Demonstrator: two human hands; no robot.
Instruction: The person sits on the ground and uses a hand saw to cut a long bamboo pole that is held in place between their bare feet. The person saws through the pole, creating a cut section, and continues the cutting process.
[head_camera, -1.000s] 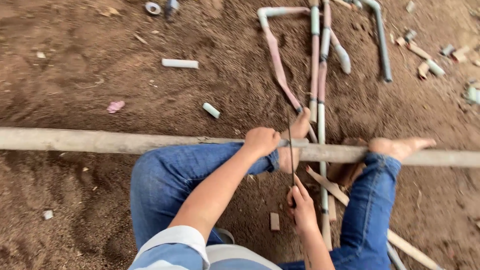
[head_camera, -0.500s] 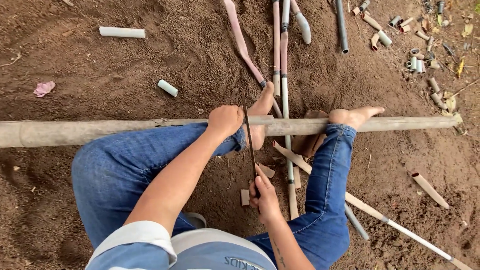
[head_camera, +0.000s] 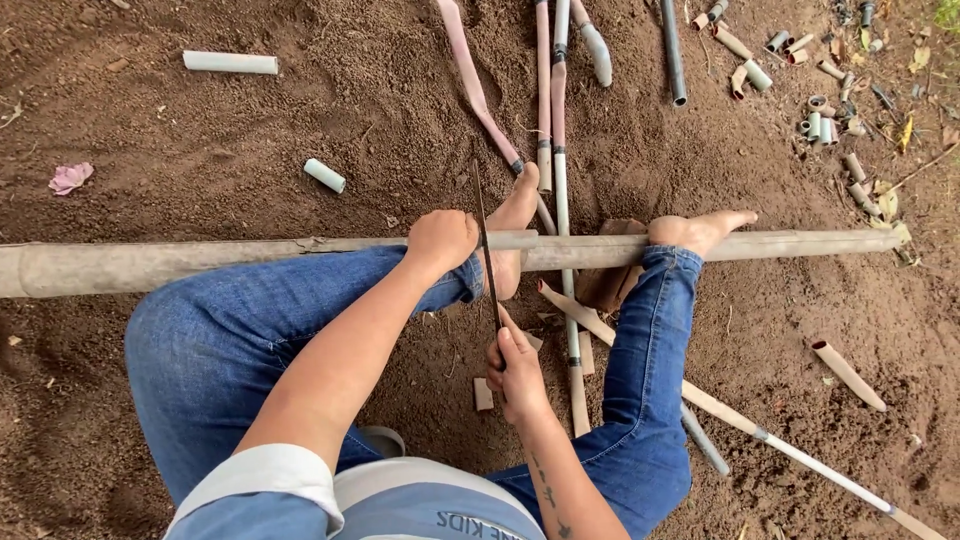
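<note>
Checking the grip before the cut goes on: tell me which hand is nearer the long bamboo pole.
Left. The left hand rests on the long bamboo pole, gripping it beside the saw blade. The right hand sits below the pole, apart from it, holding the blade's handle end.

Soft, even daylight falls on the whole scene, bright but without glare. Shadows are faint and blurred: a thin dark band lies on the soil (head_camera: 150, 400) just under the long pole (head_camera: 200, 262), and a deeper patch sits beneath the bent legs, near the right hand (head_camera: 518, 372). Focus is sharp around both hands and on the saw blade (head_camera: 486, 250), with no motion smear. The wide lens bows the pole slightly and stretches the sleeve at the bottom edge. Colours are warm and earthy.
</note>
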